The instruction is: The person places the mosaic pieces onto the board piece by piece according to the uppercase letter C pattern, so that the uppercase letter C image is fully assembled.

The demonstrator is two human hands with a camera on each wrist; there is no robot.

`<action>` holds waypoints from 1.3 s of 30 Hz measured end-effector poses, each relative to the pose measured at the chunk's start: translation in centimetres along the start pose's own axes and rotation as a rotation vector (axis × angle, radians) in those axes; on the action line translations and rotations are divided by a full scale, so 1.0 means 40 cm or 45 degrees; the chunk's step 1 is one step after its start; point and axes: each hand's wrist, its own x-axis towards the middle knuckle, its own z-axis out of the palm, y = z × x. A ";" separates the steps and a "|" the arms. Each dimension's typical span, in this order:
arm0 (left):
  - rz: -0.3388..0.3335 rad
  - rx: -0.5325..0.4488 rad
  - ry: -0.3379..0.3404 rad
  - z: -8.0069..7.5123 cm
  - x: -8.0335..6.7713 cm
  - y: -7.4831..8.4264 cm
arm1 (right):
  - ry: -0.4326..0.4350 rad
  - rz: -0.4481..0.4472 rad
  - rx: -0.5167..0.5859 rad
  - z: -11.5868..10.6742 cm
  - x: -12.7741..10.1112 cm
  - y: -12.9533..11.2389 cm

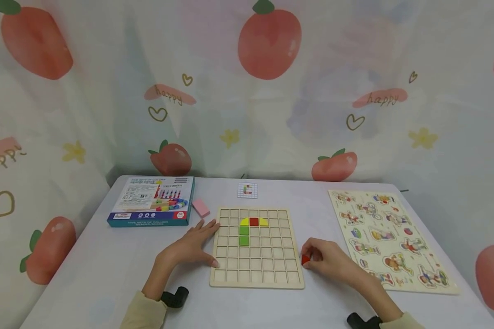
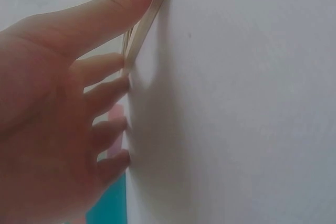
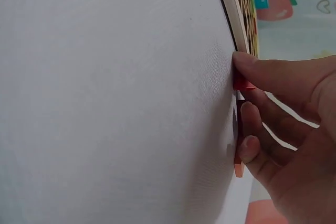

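Observation:
A wooden grid board (image 1: 256, 274) lies flat on the table, holding a red square (image 1: 253, 222) between two yellow pieces (image 1: 244, 222) and two green squares (image 1: 244, 235) below them. My left hand (image 1: 195, 244) rests flat with straight fingers against the board's left edge (image 2: 137, 35). My right hand (image 1: 323, 258) sits just right of the board, its fingers curled round small red pieces (image 1: 305, 260), seen pinched against the tabletop in the right wrist view (image 3: 242, 83).
A blue toy box (image 1: 152, 201) and a pink block (image 1: 200, 207) lie at the back left. A small pattern card (image 1: 247, 190) sits behind the board. A wooden picture puzzle (image 1: 389, 237) lies at the right. A strawberry-print curtain hangs behind.

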 end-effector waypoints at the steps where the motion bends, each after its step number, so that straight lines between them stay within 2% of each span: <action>1: 0.000 0.001 0.000 0.001 0.001 -0.001 | -0.004 -0.012 0.008 0.001 0.000 0.000; 4: -0.004 -0.014 0.002 0.004 0.003 -0.005 | 0.005 -0.063 0.013 0.005 0.001 0.002; 11: 0.002 -0.028 0.022 0.005 0.001 -0.006 | 0.115 -0.194 0.058 0.011 0.015 -0.008; 15: -0.008 -0.030 0.021 0.006 0.001 -0.007 | 0.152 -0.212 0.100 0.018 0.033 -0.027; 23: -0.020 -0.026 0.018 0.008 0.000 -0.004 | 0.115 -0.128 0.212 0.042 0.078 -0.067; 39: 0.000 -0.027 0.022 0.007 0.000 -0.008 | 0.038 -0.186 0.226 0.108 0.148 -0.132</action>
